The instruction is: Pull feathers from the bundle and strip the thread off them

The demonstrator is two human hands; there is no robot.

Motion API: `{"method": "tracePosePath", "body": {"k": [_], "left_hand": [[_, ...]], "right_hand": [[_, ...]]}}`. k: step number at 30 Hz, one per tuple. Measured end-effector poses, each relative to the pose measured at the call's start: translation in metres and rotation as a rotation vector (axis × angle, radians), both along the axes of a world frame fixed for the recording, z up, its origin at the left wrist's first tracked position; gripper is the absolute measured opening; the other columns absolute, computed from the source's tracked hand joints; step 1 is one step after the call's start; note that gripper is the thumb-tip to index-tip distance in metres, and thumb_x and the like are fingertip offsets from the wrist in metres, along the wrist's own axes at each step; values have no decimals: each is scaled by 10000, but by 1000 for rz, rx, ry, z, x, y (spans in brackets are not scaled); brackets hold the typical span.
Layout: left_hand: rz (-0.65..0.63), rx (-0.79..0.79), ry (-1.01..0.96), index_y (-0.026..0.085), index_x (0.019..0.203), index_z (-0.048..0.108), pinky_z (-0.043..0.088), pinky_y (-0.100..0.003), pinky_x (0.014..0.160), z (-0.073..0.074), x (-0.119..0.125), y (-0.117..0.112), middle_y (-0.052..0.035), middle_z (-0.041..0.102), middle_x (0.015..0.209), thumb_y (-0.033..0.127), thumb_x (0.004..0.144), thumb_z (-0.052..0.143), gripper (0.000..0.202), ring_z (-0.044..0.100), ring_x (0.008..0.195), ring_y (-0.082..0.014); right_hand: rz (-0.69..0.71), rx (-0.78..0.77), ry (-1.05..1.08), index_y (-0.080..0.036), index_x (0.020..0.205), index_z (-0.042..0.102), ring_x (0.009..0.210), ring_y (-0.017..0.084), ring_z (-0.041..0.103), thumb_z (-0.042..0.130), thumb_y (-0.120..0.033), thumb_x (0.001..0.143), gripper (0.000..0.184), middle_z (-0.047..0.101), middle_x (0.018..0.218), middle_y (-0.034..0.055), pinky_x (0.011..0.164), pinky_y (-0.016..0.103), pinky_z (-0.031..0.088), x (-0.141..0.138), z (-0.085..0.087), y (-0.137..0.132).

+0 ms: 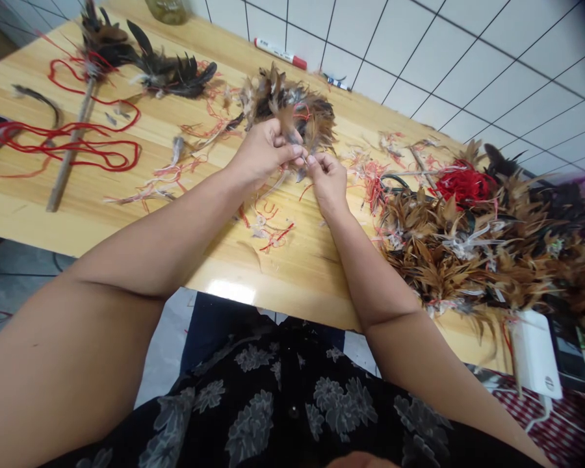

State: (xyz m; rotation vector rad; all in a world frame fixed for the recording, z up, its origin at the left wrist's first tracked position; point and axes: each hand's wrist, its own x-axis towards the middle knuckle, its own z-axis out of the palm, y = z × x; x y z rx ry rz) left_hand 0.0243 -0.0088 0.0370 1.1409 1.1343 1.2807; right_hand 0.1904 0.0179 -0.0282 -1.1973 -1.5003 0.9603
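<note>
Just in front of the brown feather bundle (316, 117), my two hands meet with the fingertips close together. My left hand (268, 149) is closed in a pinch on a small brown feather (286, 120). The thumb and forefinger of my right hand (329, 182) pinch at the lower, quill end of it, though this spot is small and partly hidden by the fingers. Red thread (301, 112) shows on the feather bundle, which lies on the wooden table (214, 260) behind my hands. Loose fluff and red thread scraps (275, 237) lie below them.
At left, a wooden stick (71, 162) with dark feathers lies under looped red cord (112, 156). Dark feathers (175, 75) sit beside it. A large brown feather pile (448, 240) with red thread (463, 184) fills the right. Near the tiled wall lies a marker (280, 53); a white device (536, 354) sits at the right edge.
</note>
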Motion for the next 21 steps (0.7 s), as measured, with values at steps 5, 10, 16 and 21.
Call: {"method": "tracePosePath", "body": {"k": [5, 10, 16, 21], "left_hand": [[-17, 69, 25, 207, 829, 662, 608, -353, 873, -6, 0, 3, 9, 731, 791, -43, 819, 812, 292, 712, 865, -192], [-3, 107, 126, 198, 815, 680, 588, -329, 848, -13, -4, 11, 4, 715, 811, -12, 747, 840, 274, 716, 876, -203], [-47, 83, 164, 229, 878, 599, 525, -340, 832, -13, -7, 11, 46, 670, 767, -17, 780, 848, 364, 670, 831, -184], [-16, 63, 198, 251, 906, 543, 461, -355, 802, -7, -6, 8, 44, 631, 749, 4, 933, 796, 355, 583, 748, -160]], "right_hand": [[41, 7, -29, -244, 884, 711, 917, 186, 638, 765, -810, 1003, 581, 649, 841, 5, 903, 346, 584, 1, -5, 3], [51, 36, -30, -241, 878, 742, 890, 176, 624, 810, -804, 969, 574, 687, 870, 10, 891, 345, 569, 3, -5, 3], [88, 21, -55, -243, 841, 730, 911, 183, 626, 854, -822, 921, 598, 649, 839, 3, 894, 350, 571, 2, 3, -1], [94, 29, -20, -242, 874, 724, 878, 174, 625, 797, -894, 920, 658, 670, 856, 6, 876, 361, 592, 5, -2, 5]]}}
